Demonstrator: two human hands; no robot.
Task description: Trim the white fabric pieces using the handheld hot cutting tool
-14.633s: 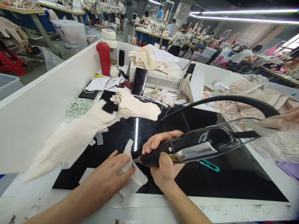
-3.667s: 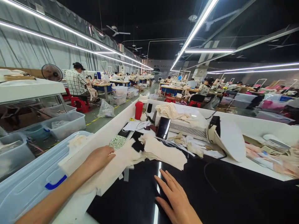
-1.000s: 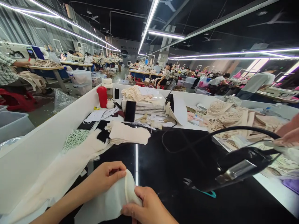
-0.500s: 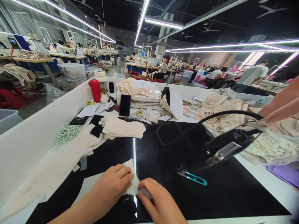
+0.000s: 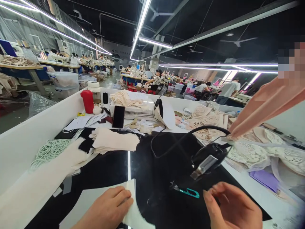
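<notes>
My left hand (image 5: pixel 109 205) presses down on a pale off-white fabric piece (image 5: pixel 134 218), fingers together and bent; the thumb is mostly hidden. Extending left from under that hand is a flat white sheet (image 5: pixel 83 203) with curved edges. To the right, my right hand (image 5: pixel 234 205) is raised above the black mat, fingers curled and thumb tip close to the index finger. Anything between those fingertips is too small to make out. Teal-handled thread snips (image 5: pixel 188 191) lie on the mat between my hands.
A black-corded device with a metal plate (image 5: pixel 207 162) hangs from pink cloth strips (image 5: pixel 264 105) at right. Stacked cream fabric (image 5: pixel 115 140), a phone (image 5: pixel 118 116), a red cup (image 5: pixel 87 101) and green cord (image 5: pixel 51 151) are behind and left. Lace garments (image 5: pixel 250 154) lie right.
My right hand has let go of the off-white piece and moved right, past the snips. The left hand stays on the piece. The view has shifted to the right.
</notes>
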